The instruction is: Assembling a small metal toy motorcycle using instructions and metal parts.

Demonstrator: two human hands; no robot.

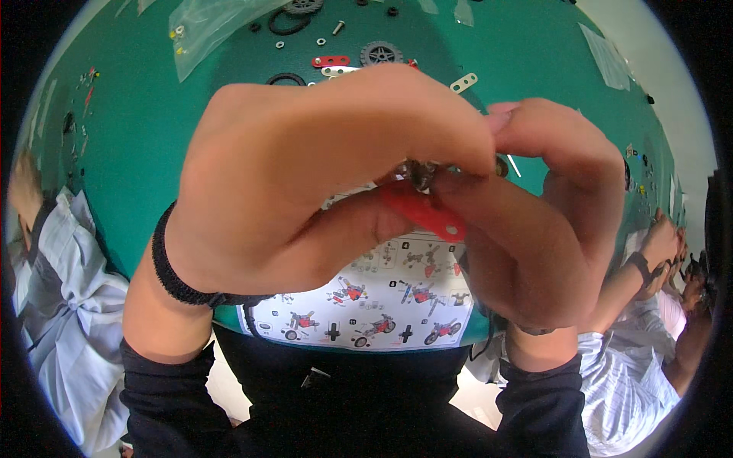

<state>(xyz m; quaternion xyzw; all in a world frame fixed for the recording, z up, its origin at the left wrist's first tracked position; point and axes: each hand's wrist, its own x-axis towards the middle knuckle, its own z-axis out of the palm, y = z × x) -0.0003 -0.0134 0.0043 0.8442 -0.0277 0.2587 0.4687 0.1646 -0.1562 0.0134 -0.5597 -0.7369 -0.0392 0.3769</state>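
Close in front of me, a red perforated strip [439, 220] is pinched by the thumb and curled fingers of my left hand [282, 160]. Small dark metal fasteners [418, 174] sit just above the strip, between the fingertips of both hands. My right hand [561, 206] is curled closed from the other side, one finger reaching to those fasteners and another touching the left knuckles. What its fingers grip is mostly hidden. A thin silvery rod [514, 166] shows in the gap of that hand. Under the hands lies a white instruction sheet [374, 305] with pictures of a red model motorcycle.
Beyond my hands, the green table [153, 145] carries a grey toy wheel [381, 54], a red strip [330, 61], a cream strip [463, 82], a screw [338, 27] and black rings [289, 23]. Clear plastic bags [214, 34] lie behind. Other people sit at both sides.
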